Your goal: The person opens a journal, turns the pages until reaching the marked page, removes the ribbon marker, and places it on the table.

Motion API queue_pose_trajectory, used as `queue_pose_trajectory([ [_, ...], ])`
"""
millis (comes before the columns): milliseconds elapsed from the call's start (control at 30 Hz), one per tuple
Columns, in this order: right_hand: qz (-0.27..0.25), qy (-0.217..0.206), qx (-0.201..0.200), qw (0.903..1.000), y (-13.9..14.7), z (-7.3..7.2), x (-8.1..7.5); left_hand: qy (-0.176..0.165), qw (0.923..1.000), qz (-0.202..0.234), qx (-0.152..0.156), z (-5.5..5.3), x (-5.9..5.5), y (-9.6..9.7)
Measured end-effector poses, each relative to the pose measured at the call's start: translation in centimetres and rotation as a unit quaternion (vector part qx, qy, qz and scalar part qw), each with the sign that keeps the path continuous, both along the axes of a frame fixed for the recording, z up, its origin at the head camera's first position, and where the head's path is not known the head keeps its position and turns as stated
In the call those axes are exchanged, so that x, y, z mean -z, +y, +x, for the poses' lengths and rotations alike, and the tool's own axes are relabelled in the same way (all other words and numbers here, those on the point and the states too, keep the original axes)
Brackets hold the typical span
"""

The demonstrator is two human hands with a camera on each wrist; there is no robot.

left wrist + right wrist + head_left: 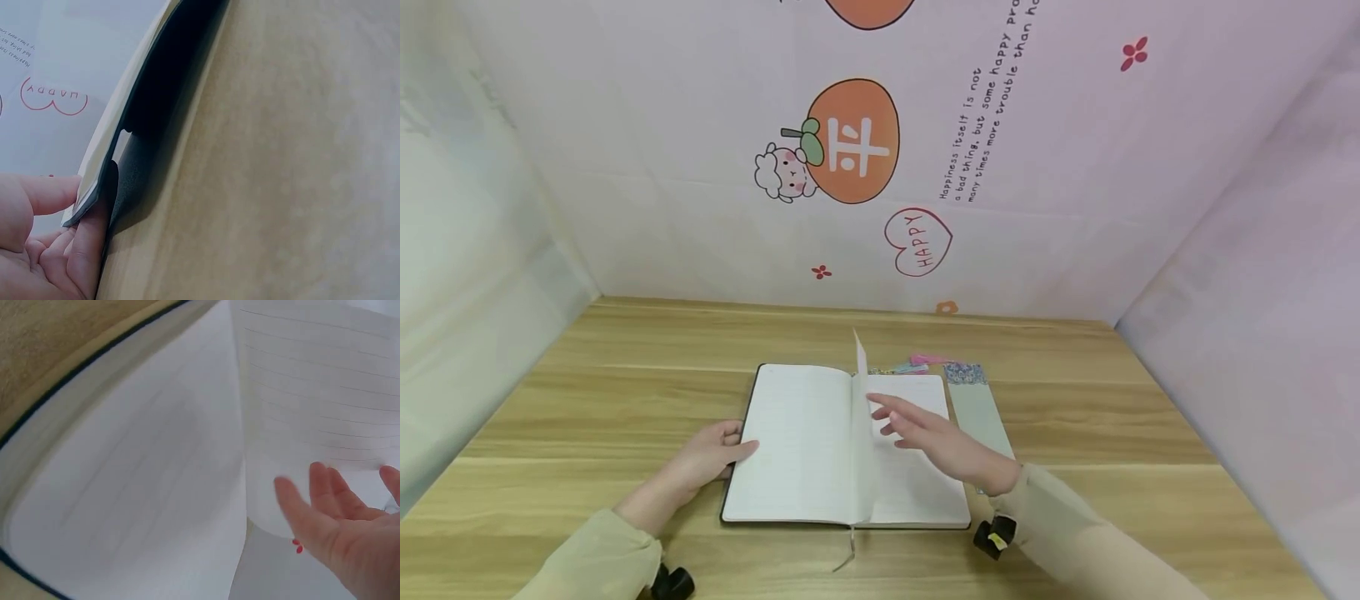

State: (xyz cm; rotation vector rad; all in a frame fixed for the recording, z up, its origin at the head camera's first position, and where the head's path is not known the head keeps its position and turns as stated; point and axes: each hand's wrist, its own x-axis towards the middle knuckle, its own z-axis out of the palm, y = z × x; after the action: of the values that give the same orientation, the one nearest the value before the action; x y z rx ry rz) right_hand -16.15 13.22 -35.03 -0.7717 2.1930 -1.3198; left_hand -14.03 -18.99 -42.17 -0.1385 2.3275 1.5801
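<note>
An open lined notebook [790,450] with a dark cover lies on the wooden table. At its left edge, my left hand [711,454] grips the cover and pages, thumb on top and fingers beneath. The left wrist view shows the dark cover [159,69] lifted at a slant from the table there. One page [862,450] stands nearly upright at the middle of the notebook. Over the right-hand side, my right hand [943,442] has its fingers spread, with a fingertip right at the standing page. In the right wrist view, the right hand [350,531] holds nothing between its fingers.
A pale green card with a patterned top [981,408] lies right of the notebook, partly behind my right forearm. A pink tassel [928,359] shows beyond the notebook's top edge. A thin ribbon [852,546] hangs out at the bottom. Printed cloth [1037,250] backs the table.
</note>
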Motion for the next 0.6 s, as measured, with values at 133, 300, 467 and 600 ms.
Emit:
queue_pose_trajectory([
  [133,0.078,0.063,-0.038,0.9942,-1.1,0.4,0.8,0.0,1.0,0.001,0.0,0.0,0.0,0.0],
  [300,0.161,0.11,-0.094,0.9763,-2.3,0.8,1.6,0.003,1.0,0.003,0.007,-0.1,0.0,0.0],
  [467,0.23,0.14,-0.113,0.9564,-3.3,1.3,2.0,0.009,0.9999,0.006,0.012,-0.2,0.2,0.0],
  [600,0.281,0.163,-0.116,0.9386,-3.9,1.8,2.4,0.002,0.9992,0.039,0.009,-0.2,0.2,-0.1],
])
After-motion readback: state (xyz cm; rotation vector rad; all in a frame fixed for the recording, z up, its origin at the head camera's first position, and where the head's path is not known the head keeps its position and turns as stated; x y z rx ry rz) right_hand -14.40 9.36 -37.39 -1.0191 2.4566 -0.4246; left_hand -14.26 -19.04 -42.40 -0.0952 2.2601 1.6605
